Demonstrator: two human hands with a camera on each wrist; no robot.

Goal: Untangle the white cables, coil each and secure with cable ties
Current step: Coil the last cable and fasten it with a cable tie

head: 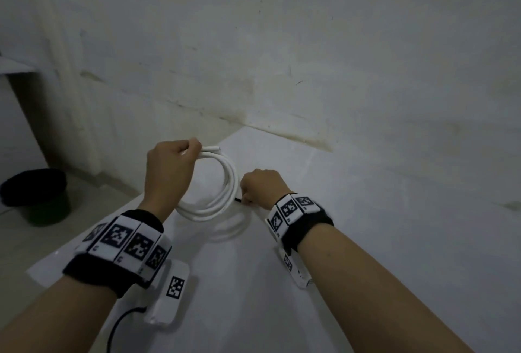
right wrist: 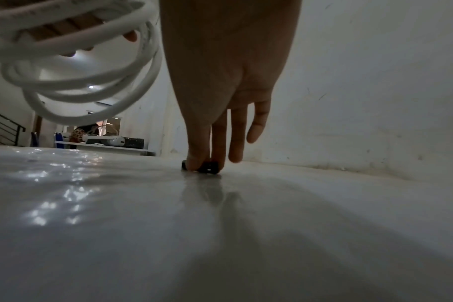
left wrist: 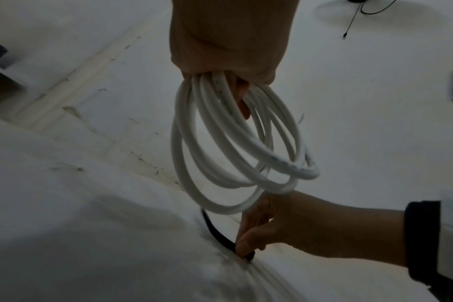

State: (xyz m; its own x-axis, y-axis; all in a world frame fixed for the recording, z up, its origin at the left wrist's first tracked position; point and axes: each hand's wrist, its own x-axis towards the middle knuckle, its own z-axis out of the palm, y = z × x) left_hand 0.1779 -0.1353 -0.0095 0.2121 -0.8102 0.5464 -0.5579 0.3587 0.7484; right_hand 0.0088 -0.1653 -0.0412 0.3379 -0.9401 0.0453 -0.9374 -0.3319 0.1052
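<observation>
The left hand (head: 169,166) is closed in a fist around the top of one coil (head: 217,192) of white cable, holding it up above the worktop (head: 366,240) near its far edge by the wall (head: 282,42). In the left wrist view about five or six loops hang from that fist; the exact count cannot be told, nor whether they are one cable or more. One cut cable end (head: 212,149) sticks out past the left knuckles. The right hand (head: 260,185) is down at the worktop just beside the coil's right side, its thumb and first fingers (right wrist: 198,143) pinching one black tie (left wrist: 215,230) against the surface. The other fingers hang straight and loose. In the left wrist view the tie curves along the worktop from under the coil to the right fingertips; the lowest loop is close to that hand, but whether it touches cannot be told. Both wrists carry bands with printed markers. One dark round bin (head: 42,197) stands on the floor beyond the worktop's left edge.
</observation>
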